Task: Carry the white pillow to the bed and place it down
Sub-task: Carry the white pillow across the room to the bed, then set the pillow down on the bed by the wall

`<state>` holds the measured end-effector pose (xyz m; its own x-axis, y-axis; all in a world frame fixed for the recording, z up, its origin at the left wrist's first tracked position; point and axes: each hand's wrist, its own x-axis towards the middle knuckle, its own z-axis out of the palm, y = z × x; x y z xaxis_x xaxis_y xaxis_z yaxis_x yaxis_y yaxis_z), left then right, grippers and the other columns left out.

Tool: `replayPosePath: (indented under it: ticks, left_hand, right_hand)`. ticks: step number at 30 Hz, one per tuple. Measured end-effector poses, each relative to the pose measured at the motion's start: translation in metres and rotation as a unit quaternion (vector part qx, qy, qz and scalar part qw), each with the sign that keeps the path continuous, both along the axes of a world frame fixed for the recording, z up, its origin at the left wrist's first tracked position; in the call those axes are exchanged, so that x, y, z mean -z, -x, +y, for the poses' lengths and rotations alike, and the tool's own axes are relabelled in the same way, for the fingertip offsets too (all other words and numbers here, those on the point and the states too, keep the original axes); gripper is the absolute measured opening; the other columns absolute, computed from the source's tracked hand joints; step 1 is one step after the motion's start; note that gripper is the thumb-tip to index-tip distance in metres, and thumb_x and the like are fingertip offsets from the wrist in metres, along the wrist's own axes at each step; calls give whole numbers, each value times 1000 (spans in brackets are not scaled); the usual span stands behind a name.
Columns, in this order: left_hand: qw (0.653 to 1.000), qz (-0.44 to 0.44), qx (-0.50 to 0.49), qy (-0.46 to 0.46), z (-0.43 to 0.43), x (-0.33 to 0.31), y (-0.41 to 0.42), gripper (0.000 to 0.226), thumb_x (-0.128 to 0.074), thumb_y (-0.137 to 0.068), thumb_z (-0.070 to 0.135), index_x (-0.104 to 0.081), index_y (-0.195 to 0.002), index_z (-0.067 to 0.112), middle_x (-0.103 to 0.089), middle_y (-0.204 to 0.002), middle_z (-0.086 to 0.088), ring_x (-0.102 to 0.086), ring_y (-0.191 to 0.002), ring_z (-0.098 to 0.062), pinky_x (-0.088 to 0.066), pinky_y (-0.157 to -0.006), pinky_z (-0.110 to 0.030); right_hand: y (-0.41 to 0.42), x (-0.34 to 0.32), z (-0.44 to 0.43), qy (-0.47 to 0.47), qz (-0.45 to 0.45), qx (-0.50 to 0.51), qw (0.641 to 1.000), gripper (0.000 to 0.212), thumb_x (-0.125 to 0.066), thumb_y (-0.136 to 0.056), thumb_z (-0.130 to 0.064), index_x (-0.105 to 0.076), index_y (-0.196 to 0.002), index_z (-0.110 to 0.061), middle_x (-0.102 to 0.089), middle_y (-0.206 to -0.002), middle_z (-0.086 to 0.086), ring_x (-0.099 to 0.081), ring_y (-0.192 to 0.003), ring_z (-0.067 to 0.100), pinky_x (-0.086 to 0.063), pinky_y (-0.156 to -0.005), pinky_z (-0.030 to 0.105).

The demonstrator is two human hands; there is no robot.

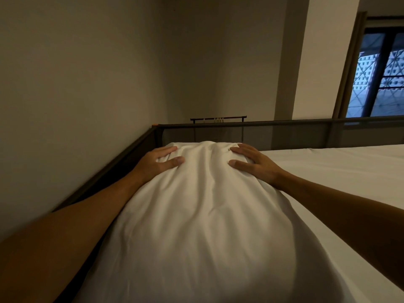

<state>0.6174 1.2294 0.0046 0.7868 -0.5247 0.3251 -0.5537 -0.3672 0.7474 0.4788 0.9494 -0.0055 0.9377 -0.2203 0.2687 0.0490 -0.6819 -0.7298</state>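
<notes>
White creased pillow (203,215) (soft, plump) under both hands' (160,164) spread fingers, on bed (338,171).

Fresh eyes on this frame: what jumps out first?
The big rumpled white pillow fills the centre, with the left hand and right hand spread on its far end. It is at the white-sheeted bed, beside the dark mesh bed rail. A dark-framed window glows blue, top right.
</notes>
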Motion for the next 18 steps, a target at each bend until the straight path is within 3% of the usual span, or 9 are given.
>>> replayPosePath:
  ticks: [12,18]
  left_hand:
    - [1000,24,-14,3,18,13,-33,76,-70,-62,67,-56,-130,36,-41,-149,4,-40,-133,-17,-31,-110,-40]
    - [998,43,-36,-7,20,25,-42,82,-67,-49,80,-56,-123,47,-41,-148,4,-40,-132,-18,-32,-109,-40]
  right_hand:
    - [-42,15,14,1,-1,1,1000,62,-58,-84,-56,-42,-141,-39,-27,-159,-6,-31,-141,22,-26,-109,39]
    - [-51,22,13,10,11,2,1000,64,-58,-84,-56,-41,-142,-38,-25,-159,-5,-29,-142,22,-25,-110,40]
